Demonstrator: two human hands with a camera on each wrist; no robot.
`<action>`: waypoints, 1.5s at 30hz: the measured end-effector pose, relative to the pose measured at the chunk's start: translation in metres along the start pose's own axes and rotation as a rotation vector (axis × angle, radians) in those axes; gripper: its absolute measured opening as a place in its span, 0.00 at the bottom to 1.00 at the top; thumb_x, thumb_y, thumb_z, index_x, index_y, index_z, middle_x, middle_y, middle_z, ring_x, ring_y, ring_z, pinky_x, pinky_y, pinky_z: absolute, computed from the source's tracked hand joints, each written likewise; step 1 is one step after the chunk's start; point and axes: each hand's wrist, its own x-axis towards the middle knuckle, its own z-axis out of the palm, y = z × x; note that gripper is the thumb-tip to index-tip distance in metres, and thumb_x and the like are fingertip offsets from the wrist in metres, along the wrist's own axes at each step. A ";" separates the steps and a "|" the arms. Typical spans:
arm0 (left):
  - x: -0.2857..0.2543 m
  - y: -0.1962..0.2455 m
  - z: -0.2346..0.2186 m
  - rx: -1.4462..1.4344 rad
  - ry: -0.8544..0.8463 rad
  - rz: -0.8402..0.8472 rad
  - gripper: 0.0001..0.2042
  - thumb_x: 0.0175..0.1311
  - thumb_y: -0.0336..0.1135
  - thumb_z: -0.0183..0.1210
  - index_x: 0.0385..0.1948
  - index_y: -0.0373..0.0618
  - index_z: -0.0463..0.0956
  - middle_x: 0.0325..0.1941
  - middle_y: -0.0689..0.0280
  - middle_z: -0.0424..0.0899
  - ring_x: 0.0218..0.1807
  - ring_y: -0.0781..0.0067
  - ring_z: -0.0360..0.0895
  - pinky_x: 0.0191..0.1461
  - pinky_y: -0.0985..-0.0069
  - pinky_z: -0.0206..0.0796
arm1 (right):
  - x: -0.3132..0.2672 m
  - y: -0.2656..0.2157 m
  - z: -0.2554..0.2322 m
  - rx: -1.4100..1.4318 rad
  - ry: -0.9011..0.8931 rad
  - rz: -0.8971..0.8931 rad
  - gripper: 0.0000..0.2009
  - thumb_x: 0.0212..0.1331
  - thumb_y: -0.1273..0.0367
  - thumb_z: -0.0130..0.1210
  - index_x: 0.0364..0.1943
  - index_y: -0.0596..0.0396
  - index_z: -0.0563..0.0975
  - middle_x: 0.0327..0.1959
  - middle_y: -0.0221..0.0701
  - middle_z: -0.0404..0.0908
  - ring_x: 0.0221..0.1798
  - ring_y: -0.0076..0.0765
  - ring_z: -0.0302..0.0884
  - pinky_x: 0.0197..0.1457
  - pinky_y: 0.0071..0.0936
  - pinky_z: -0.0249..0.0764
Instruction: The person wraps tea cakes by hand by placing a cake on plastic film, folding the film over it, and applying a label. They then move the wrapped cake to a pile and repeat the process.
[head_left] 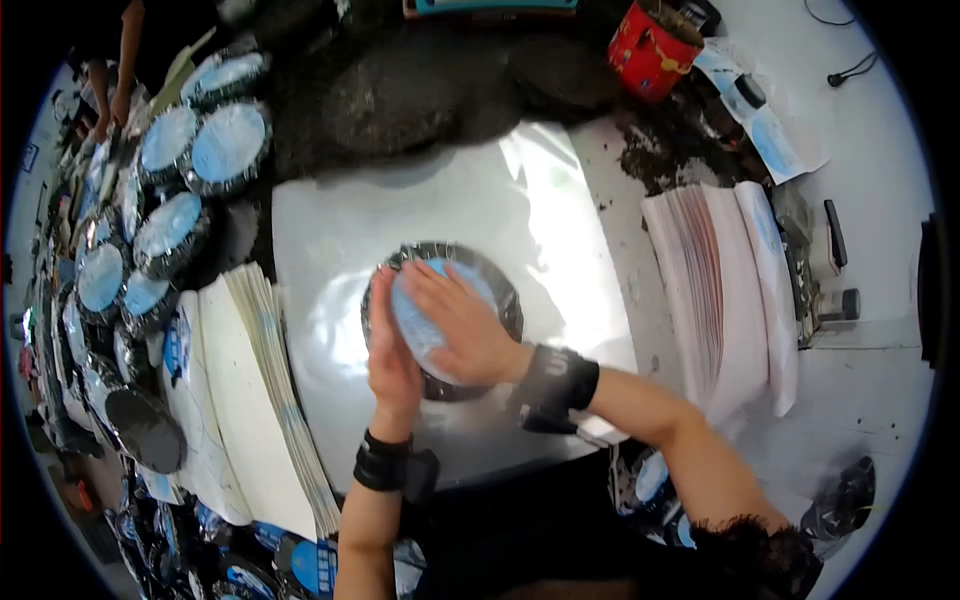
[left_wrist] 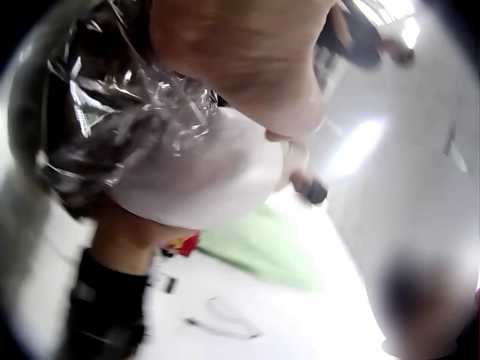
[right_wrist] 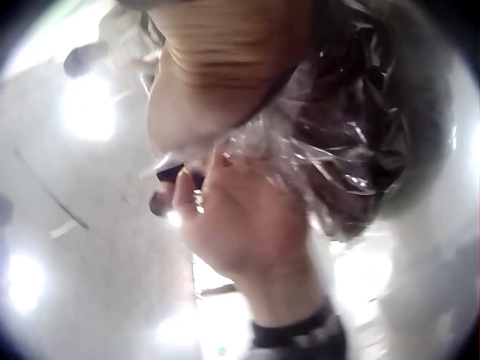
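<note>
A round dark pack [head_left: 508, 300] in crinkled clear film lies on the shiny metal sheet, a pale blue round label [head_left: 425, 315] on its top. Across the label lies my right hand [head_left: 465, 330], fingers extended and pointing up-left. My left hand [head_left: 393, 360] is held on edge at the label's left side, its fingers straight and close to the right fingertips. In the left wrist view, the film [left_wrist: 142, 112] and the white underside of the label [left_wrist: 202, 176] show beneath the near palm. The right wrist view shows the left palm [right_wrist: 247, 217] beside the glossy film.
Cream sheets [head_left: 255, 390] are stacked left of the metal sheet [head_left: 320, 230], pinkish-white sheets [head_left: 700, 300] right. Several labelled packs [head_left: 228, 145] crowd the far left. Dark round cakes [head_left: 390, 100] lie behind, near a red tin [head_left: 650, 50].
</note>
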 end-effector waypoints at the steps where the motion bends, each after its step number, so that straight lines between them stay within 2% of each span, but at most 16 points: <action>1: -0.007 0.006 -0.004 0.116 0.069 0.006 0.35 0.75 0.48 0.46 0.77 0.36 0.53 0.82 0.51 0.56 0.82 0.53 0.52 0.84 0.59 0.42 | -0.001 -0.004 0.007 -0.159 -0.067 -0.064 0.46 0.56 0.44 0.62 0.77 0.51 0.61 0.80 0.49 0.56 0.83 0.59 0.47 0.81 0.66 0.40; 5: -0.021 0.054 -0.038 1.314 0.140 0.072 0.29 0.74 0.40 0.53 0.72 0.33 0.62 0.77 0.48 0.62 0.77 0.50 0.62 0.77 0.57 0.55 | 0.009 -0.020 0.014 -0.346 -0.236 0.023 0.43 0.55 0.43 0.65 0.74 0.44 0.67 0.79 0.48 0.56 0.82 0.62 0.47 0.76 0.78 0.41; 8: -0.016 0.044 -0.037 1.419 0.036 -0.252 0.24 0.71 0.37 0.59 0.64 0.32 0.69 0.72 0.46 0.65 0.68 0.46 0.70 0.68 0.54 0.64 | 0.008 -0.017 0.017 -0.357 -0.190 0.004 0.44 0.53 0.44 0.67 0.73 0.48 0.68 0.78 0.49 0.58 0.81 0.62 0.49 0.75 0.76 0.45; 9: -0.015 0.033 -0.040 1.384 0.118 -0.025 0.21 0.71 0.38 0.60 0.60 0.33 0.72 0.59 0.54 0.76 0.54 0.58 0.78 0.55 0.63 0.71 | 0.008 -0.016 0.012 -0.255 -0.122 0.008 0.43 0.53 0.49 0.69 0.73 0.51 0.66 0.77 0.49 0.60 0.81 0.58 0.52 0.78 0.69 0.48; 12: -0.011 0.060 -0.061 0.633 0.206 -0.590 0.21 0.70 0.36 0.63 0.60 0.35 0.73 0.45 0.64 0.81 0.42 0.74 0.78 0.45 0.76 0.69 | 0.032 0.019 -0.017 -0.189 0.151 0.068 0.42 0.54 0.57 0.67 0.74 0.52 0.64 0.75 0.50 0.62 0.79 0.57 0.56 0.78 0.66 0.50; 15: -0.023 0.084 -0.072 0.497 0.209 -0.637 0.20 0.71 0.33 0.63 0.60 0.37 0.72 0.34 0.73 0.78 0.37 0.85 0.73 0.38 0.84 0.63 | 0.063 0.047 -0.033 -0.034 0.350 0.125 0.41 0.55 0.64 0.66 0.75 0.54 0.62 0.74 0.51 0.65 0.78 0.56 0.59 0.78 0.64 0.52; 17: -0.032 0.096 -0.092 0.453 0.239 -0.654 0.20 0.71 0.33 0.63 0.60 0.37 0.72 0.34 0.73 0.77 0.37 0.85 0.72 0.38 0.83 0.63 | 0.127 0.086 -0.037 -0.590 0.270 -0.112 0.40 0.51 0.69 0.63 0.74 0.48 0.65 0.73 0.50 0.66 0.77 0.55 0.61 0.80 0.64 0.49; 20: -0.027 0.116 -0.090 0.429 0.497 -0.505 0.16 0.71 0.34 0.63 0.55 0.38 0.75 0.33 0.74 0.75 0.35 0.85 0.70 0.36 0.83 0.61 | 0.180 0.167 -0.009 -0.768 0.297 -0.165 0.37 0.50 0.71 0.63 0.71 0.47 0.70 0.72 0.45 0.69 0.78 0.51 0.60 0.80 0.62 0.49; 22: -0.019 0.141 -0.157 0.731 0.365 -0.219 0.14 0.74 0.40 0.60 0.52 0.41 0.75 0.37 0.71 0.79 0.39 0.81 0.77 0.42 0.78 0.69 | 0.187 0.167 -0.022 -0.800 0.331 -0.233 0.33 0.55 0.68 0.59 0.70 0.49 0.71 0.70 0.46 0.71 0.76 0.54 0.63 0.79 0.63 0.49; 24: 0.022 0.186 -0.203 0.470 0.538 -0.055 0.23 0.80 0.46 0.49 0.68 0.42 0.68 0.58 0.57 0.80 0.60 0.66 0.77 0.64 0.61 0.71 | 0.159 0.128 -0.049 -0.744 0.292 -0.216 0.29 0.59 0.67 0.56 0.68 0.51 0.72 0.69 0.46 0.73 0.74 0.54 0.66 0.78 0.63 0.52; 28: -0.003 0.121 -0.145 0.447 0.203 -0.143 0.29 0.81 0.50 0.46 0.75 0.42 0.58 0.73 0.53 0.71 0.73 0.60 0.70 0.73 0.61 0.63 | 0.036 0.039 -0.028 -0.731 0.125 -0.141 0.30 0.57 0.67 0.59 0.67 0.52 0.73 0.67 0.46 0.75 0.68 0.55 0.69 0.67 0.60 0.65; 30: -0.015 0.073 -0.103 0.610 0.193 -0.263 0.33 0.82 0.53 0.44 0.77 0.39 0.53 0.77 0.51 0.66 0.79 0.57 0.62 0.80 0.59 0.53 | -0.023 -0.014 -0.017 -0.411 -0.146 0.071 0.43 0.49 0.50 0.70 0.70 0.55 0.71 0.70 0.52 0.69 0.68 0.56 0.67 0.67 0.59 0.65; 35: -0.028 -0.002 -0.035 0.081 0.350 -0.129 0.33 0.79 0.39 0.49 0.78 0.35 0.48 0.84 0.49 0.46 0.83 0.54 0.49 0.83 0.63 0.41 | -0.023 0.016 -0.059 -0.007 0.365 0.393 0.41 0.61 0.53 0.67 0.72 0.65 0.64 0.71 0.58 0.66 0.74 0.67 0.63 0.77 0.49 0.59; 38: -0.012 0.007 -0.003 0.995 0.198 -0.036 0.35 0.75 0.43 0.57 0.77 0.34 0.52 0.80 0.47 0.55 0.82 0.54 0.52 0.82 0.64 0.44 | -0.033 0.025 -0.004 0.277 0.563 0.476 0.37 0.64 0.58 0.64 0.71 0.67 0.64 0.71 0.59 0.66 0.74 0.68 0.62 0.77 0.49 0.58; 42: -0.005 0.025 -0.015 1.021 0.185 -0.130 0.42 0.66 0.38 0.67 0.76 0.34 0.52 0.78 0.46 0.57 0.78 0.49 0.57 0.80 0.60 0.50 | -0.038 0.021 -0.035 0.018 0.380 0.561 0.34 0.65 0.58 0.63 0.67 0.69 0.67 0.69 0.57 0.67 0.72 0.66 0.63 0.75 0.51 0.60; 45: -0.016 0.070 -0.054 1.156 0.165 0.035 0.28 0.58 0.33 0.72 0.62 0.39 0.74 0.67 0.53 0.73 0.71 0.52 0.68 0.74 0.59 0.58 | -0.001 -0.003 -0.065 -0.075 0.239 0.096 0.40 0.60 0.48 0.63 0.69 0.63 0.68 0.71 0.55 0.66 0.73 0.64 0.61 0.76 0.56 0.57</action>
